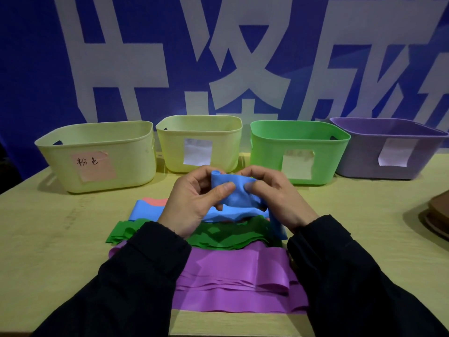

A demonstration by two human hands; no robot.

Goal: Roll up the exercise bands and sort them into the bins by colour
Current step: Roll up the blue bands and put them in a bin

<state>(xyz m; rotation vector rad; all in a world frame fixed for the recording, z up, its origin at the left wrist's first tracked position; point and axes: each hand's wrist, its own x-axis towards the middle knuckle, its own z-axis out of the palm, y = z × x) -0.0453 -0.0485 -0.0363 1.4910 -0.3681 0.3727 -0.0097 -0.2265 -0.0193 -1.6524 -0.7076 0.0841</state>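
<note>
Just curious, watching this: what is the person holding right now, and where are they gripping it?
A blue band, partly rolled. The left hand and right hand both pinch its rolled upper end between thumb and fingers; the loose tail hangs down.

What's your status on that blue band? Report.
Left hand and right hand both pinching blue band, partly rolled. Bins' contents hidden. Nothing in the way.

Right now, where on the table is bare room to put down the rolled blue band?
Bare table lies left of the green bands, below the pink-labelled bin, and right of the purple bands towards the brown objects. The middle is crowded.
</note>
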